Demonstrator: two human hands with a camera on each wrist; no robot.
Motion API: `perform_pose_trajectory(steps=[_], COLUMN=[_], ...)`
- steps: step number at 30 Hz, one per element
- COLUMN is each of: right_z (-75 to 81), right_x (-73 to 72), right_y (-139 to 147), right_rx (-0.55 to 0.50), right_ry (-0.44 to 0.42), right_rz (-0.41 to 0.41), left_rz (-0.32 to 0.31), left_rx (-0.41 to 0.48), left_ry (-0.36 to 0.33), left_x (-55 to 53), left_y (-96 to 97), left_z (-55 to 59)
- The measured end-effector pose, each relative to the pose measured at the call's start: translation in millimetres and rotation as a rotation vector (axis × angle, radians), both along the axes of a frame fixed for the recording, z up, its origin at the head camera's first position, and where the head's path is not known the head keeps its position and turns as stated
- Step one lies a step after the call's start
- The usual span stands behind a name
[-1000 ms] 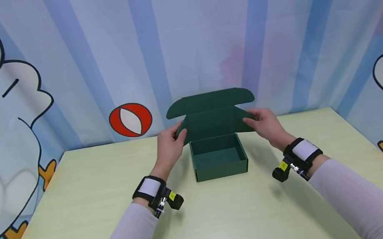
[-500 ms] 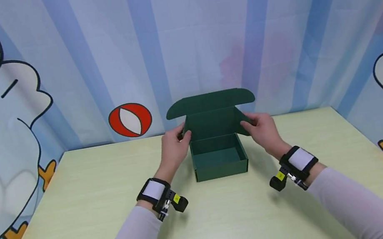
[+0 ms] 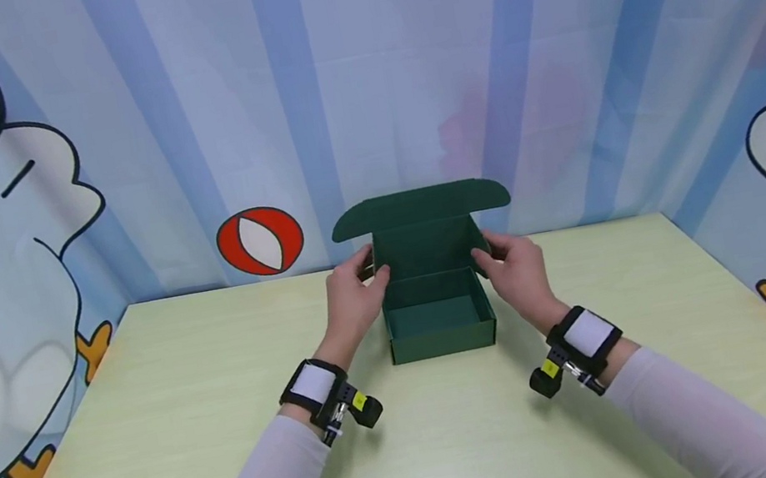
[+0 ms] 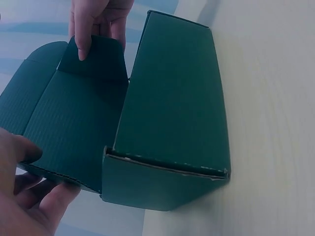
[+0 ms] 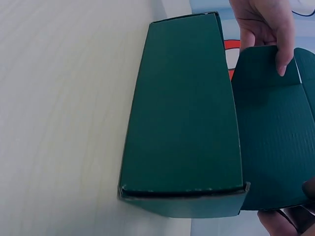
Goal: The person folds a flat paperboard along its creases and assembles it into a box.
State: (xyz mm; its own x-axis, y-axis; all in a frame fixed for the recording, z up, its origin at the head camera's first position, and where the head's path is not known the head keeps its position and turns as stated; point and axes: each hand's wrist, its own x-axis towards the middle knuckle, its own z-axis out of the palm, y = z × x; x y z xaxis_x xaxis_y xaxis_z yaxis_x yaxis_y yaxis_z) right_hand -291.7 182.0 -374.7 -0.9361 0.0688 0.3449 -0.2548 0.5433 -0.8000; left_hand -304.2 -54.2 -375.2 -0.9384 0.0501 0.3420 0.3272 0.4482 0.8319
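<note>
A dark green cardboard box (image 3: 443,341) stands on the table with its lid (image 3: 426,249) raised upright at the back. The lid's front flap (image 3: 419,206), round-ended, leans toward the back at the top. My left hand (image 3: 355,299) pinches the lid's left side flap between thumb and fingers. On the other side, my right hand (image 3: 519,271) pinches the right side flap (image 4: 98,59), seen clearly in the left wrist view. In the right wrist view the left side flap (image 5: 261,66) is folded inward under the left thumb. No contents show inside the box.
The pale wooden table (image 3: 448,448) reaches out on both sides of the box. Behind it hangs a striped blue curtain (image 3: 384,61) with cartoon figures and a red and white ball print (image 3: 260,241). Each wrist wears a strapped camera.
Both hands have moved inward toward each other, bringing the lid's side flaps from spread outward to folded in. The box body has stayed in place.
</note>
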Motion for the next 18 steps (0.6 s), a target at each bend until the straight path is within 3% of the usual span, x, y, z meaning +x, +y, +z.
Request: perform_pose_trajectory(steps=[8,15,18], right_z=[-3.2,-4.5,-4.7], right_x=[5.7,5.2,4.9], right_y=[-3.3,-3.8,-2.9], right_rx=[-0.070,-0.270,-0.289], right_ry=[0.013,-0.032,-0.042], right_rz=[0.025,0.000,0.004], left_rz=[0.013,0.024,0.032], left_rx=[0.012,0.051,0.068], left_ry=[-0.005,-0.032,-0.041], left_x=[1.8,1.7,2.4], left_y=[1.9,3.4,4.1], left_z=[-0.8,-2.0,-2.0])
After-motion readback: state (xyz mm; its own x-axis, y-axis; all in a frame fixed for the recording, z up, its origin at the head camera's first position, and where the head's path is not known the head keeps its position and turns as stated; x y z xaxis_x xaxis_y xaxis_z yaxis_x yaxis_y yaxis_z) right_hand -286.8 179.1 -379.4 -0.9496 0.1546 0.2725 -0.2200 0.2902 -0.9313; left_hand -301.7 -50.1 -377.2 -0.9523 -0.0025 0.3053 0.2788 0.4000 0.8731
